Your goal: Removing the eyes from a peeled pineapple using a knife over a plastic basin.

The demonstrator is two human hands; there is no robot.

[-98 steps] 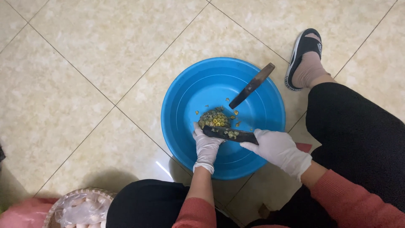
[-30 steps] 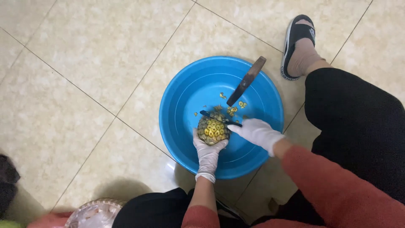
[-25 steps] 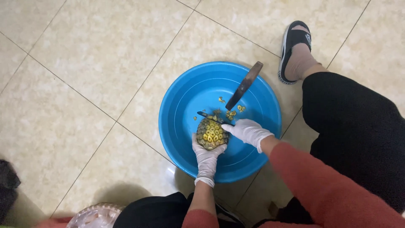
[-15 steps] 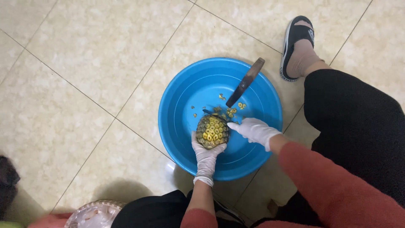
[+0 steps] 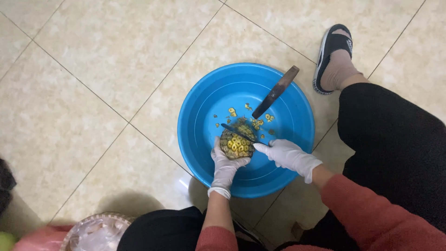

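Far left bottom there's a woven basket (image 5: pixel 97 231) lined with plastic, plus something pink next to it, both half out of frame, on the tiled floor (image 5: pixel 93 69). Not involved right now.

Then the blue plastic basin (image 5: pixel 204 102) sits on the floor between the person's knees, and everything happens inside it. The left hand (image 5: pixel 226 163), in a white glove, cups the pineapple (image 5: pixel 235 143) from below and behind, fingers wrapped around its lower half and closed firmly on it. The fruit is held just over the basin floor, partly peeled, with yellow flesh and dark eyes showing on top. Little yellow scraps lie scattered on the basin bottom around it.

The right hand (image 5: pixel 288 155), also gloved, is closed around the handle of a small dark knife (image 5: pixel 238 132), whose blade lies across the top of the pineapple. A second, bigger knife with a wooden handle (image 5: pixel 275 91) leans on the basin's far rim, untouched.

Handling-wise: a pineapple like this is probably fairly heavy for one hand and firm, but the cut flesh will be wet and slick, so gloves on juice could slide. The best hold looks like the spot the left hand already has, low on the unpeeled rough skin, well away from the blade's path. Squeezing the peeled part would likely just bruise it.

Far right: a black trouser leg and a foot in a dark slipper (image 5: pixel 332 51).
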